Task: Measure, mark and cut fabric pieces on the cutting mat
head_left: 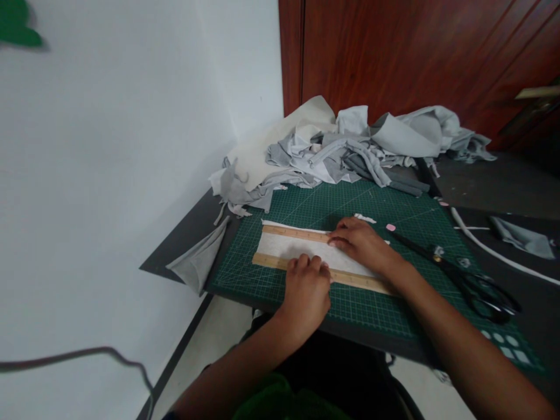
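A strip of white fabric (280,245) lies on the green cutting mat (245,274). Two wooden rulers rest along it: a far ruler (294,233) and a near ruler (269,261). My left hand (306,286) presses on the near ruler with its fingers curled together. At the far ruler, my right hand (361,242) has its thumb and fingers pinched at the ruler and the fabric edge. The right forearm passes over the right end of the near ruler.
Black scissors (464,277) lie on the mat's right side. A heap of grey and white fabric scraps (332,157) covers the back. Near the left edge hangs a grey piece (196,256). A white cord (494,254) curves at right.
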Motion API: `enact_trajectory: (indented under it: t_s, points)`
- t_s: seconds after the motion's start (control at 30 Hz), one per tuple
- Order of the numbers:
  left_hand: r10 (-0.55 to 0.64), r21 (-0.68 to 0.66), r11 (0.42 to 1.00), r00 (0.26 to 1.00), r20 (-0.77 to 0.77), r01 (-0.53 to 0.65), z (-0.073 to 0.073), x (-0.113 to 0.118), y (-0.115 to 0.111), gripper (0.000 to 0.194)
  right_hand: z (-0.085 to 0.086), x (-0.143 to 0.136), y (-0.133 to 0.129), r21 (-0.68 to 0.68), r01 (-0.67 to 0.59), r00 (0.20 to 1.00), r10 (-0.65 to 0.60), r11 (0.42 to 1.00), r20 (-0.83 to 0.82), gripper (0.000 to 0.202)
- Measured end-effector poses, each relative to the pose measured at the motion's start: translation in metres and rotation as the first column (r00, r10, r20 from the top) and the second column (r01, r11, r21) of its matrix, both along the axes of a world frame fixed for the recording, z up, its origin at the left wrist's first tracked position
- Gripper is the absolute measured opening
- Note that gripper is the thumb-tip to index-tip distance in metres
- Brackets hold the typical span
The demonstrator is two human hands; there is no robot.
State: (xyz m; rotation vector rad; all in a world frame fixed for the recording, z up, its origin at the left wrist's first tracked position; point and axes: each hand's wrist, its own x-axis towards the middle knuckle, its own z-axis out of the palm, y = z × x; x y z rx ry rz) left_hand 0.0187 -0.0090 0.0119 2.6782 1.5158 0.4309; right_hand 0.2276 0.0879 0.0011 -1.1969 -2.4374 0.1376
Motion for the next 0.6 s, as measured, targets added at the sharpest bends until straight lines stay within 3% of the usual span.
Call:
enact_trajectory:
  t_s: [0.27, 0.6]
  points:
    - [-0.021, 0.002, 1.000, 1.000, 0.008, 0.021, -0.0006, -0.0005, 0.0014, 0.016, -0.0017, -0.0019, 0.0013, -0.071, -0.050, 0.992, 0.041, 0.996, -0.123, 0.019]
    - [-0.028, -0.005, 1.000, 0.997, 0.075, 0.028, -0.0019, -0.0014, 0.0056, 0.006, -0.0018, -0.0011, 0.0026, -0.096, -0.044, 0.993, 0.034, 0.994, -0.113, 0.018]
